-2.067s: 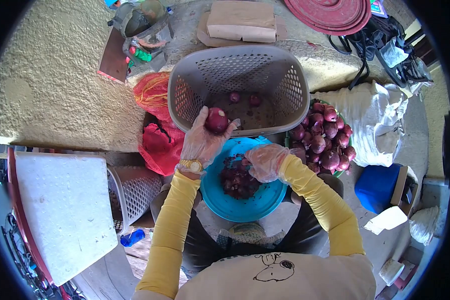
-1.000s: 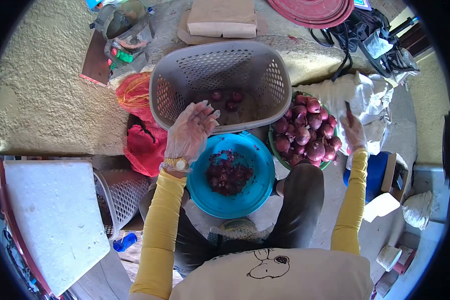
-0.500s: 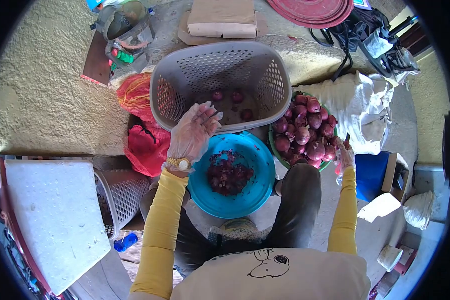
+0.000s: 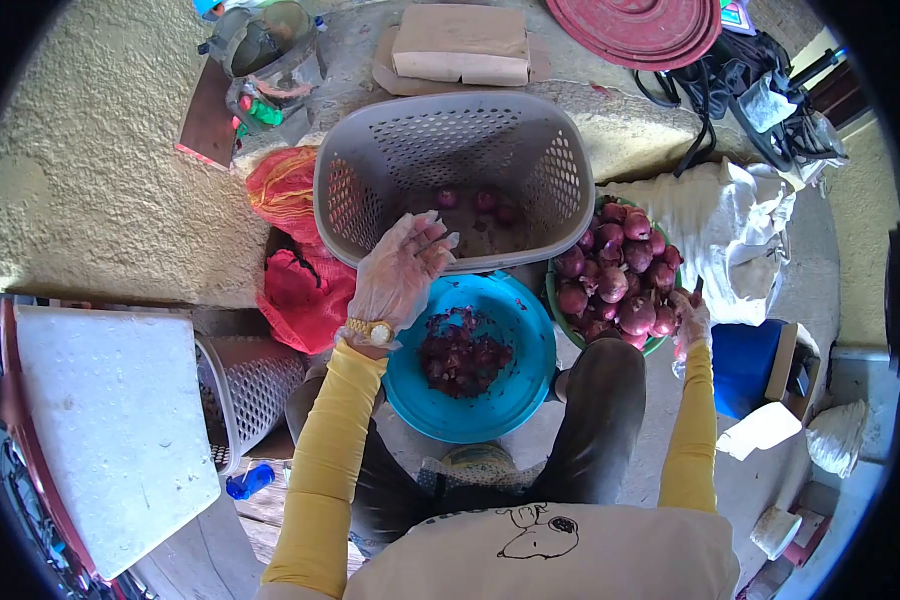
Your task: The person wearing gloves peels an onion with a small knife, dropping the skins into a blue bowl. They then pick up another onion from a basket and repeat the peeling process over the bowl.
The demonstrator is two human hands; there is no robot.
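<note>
My left hand (image 4: 402, 272), in a clear plastic glove, is held palm up with its fingers apart and nothing in it. It overlaps the near left rim of a grey perforated basket (image 4: 454, 265). A few red onions (image 4: 485, 200) lie on the basket's floor. My right hand (image 4: 692, 318), also gloved, is at the right side of a green basin (image 4: 557, 318) heaped with red onions (image 4: 613, 285). Its fingers are bent against the outer onions, and a small dark piece sticks up from them; I cannot tell what it is. Between my knees a blue basin (image 4: 403, 388) holds onion peelings (image 4: 462, 352).
Left of the basket lie red mesh sacks (image 4: 295, 300). A white sack (image 4: 735, 235) lies beyond the onions. A white board (image 4: 110, 430) and another perforated basket (image 4: 260, 385) stand at my left. A blue container (image 4: 742, 370) is at the far right.
One onion in the grey basket has rolled toward the back, beside the others. My right hand has closed in slightly on the heaped onions. My left hand stays palm up. The view has shifted slightly.
</note>
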